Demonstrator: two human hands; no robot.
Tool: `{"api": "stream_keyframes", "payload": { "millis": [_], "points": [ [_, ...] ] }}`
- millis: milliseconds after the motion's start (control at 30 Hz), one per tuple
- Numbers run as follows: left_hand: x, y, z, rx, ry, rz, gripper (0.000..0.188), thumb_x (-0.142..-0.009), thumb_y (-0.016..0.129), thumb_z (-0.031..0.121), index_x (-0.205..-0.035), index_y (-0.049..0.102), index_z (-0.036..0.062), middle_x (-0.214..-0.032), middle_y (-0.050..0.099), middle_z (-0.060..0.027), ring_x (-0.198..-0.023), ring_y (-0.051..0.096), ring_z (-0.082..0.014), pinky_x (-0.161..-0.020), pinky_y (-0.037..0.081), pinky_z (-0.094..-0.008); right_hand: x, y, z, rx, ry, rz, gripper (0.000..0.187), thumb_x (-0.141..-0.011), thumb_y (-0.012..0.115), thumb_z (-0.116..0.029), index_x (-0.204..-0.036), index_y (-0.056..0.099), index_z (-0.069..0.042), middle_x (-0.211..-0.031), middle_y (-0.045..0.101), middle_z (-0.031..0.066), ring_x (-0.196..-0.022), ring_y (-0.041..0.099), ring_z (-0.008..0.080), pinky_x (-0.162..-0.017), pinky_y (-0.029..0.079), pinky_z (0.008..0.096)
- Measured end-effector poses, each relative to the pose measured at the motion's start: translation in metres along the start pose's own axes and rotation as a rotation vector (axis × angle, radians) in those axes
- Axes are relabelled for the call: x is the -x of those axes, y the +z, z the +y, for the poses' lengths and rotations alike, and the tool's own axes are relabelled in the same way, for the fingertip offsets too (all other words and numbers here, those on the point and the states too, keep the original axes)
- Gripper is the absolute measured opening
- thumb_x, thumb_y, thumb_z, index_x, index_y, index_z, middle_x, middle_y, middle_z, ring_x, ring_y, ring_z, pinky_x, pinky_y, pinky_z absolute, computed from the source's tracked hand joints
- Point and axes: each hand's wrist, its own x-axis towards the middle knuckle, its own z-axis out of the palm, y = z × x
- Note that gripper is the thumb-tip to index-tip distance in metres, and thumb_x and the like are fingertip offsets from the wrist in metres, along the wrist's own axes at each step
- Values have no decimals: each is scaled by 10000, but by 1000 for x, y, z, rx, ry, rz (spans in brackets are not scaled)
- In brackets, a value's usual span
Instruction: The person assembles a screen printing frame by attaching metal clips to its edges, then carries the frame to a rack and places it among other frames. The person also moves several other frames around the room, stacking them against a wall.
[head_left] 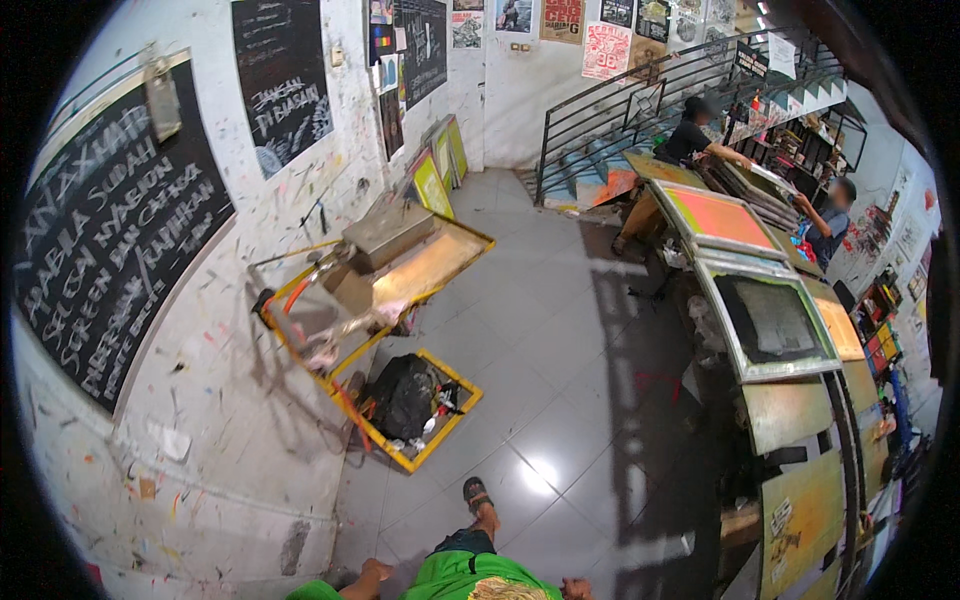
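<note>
My left hand (376,571) hangs low beside my green shirt, below the end of its sleeve. Its fingers look loosely curled, with nothing seen in them. On the other side of the shirt, my right hand (577,588) is partly cut off by the lower edge, so its fingers cannot be made out. Neither hand touches any object I can see. Ahead of my sandalled foot (477,493), a yellow-framed metal bin (412,462) on the floor holds a black plastic bag (402,396) and scraps.
A yellow-edged metal work stand (465,238) is by the left wall, under chalkboards (110,240). Along the right runs a long table bearing framed printing screens (735,372). Two people (690,135) work at its far end, near a railed staircase (600,125). Grey tiles (520,330) lie between.
</note>
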Motion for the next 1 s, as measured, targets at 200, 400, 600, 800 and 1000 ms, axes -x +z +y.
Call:
{"api": "stream_keyframes", "payload": {
  "millis": [200, 400, 600, 800, 1000],
  "points": [
    [-112, -129, 162, 358, -129, -64, 477, -896, 658, 480, -974, 792, 30, -952, 775, -172, -944, 749, -281, -838, 596, -401, -12, 4, -143, -88, 35, 137, 326, -1001, 657, -224, -977, 658, 101, -861, 733, 206, -703, 734, 323, -557, 597, 450],
    [-193, -275, 378, -9, 398, 148, 473, -910, 703, 483, -1103, 778, 58, -1196, 730, -224, -1151, 692, -381, -987, 543, -474, -52, 13, -256, -141, 45, 203, 303, -997, 662, -211, -978, 656, 92, -870, 730, 209, -711, 726, 319, -561, 594, 453],
    [-228, -358, 582, 210, 609, 203, 468, -886, 759, 474, -1176, 773, 108, -1166, 761, -150, -1108, 711, -345, -988, 550, -450, -137, 37, -378, -80, 21, 190, 469, -931, 740, -305, -1167, 641, 88, -1043, 754, 230, -884, 750, 359, -720, 608, 511],
    [-319, -394, 668, 157, 753, 216, 398, -900, 749, 442, -1112, 792, 108, -1088, 777, -133, -1051, 728, -329, -938, 565, -419, -251, 29, -522, 80, -72, 51, 540, -917, 739, -399, -1219, 642, 38, -1097, 737, 202, -935, 733, 355, -757, 601, 532],
    [-278, -499, 780, 385, 480, 460, 320, -935, 710, 396, -1055, 802, 115, -1048, 773, -161, -1001, 734, -352, -908, 567, -461, -370, -12, -657, 260, -193, -72, 613, -903, 738, -493, -1270, 642, -12, -1150, 719, 174, -986, 715, 351, -793, 594, 553]
  ]
}}
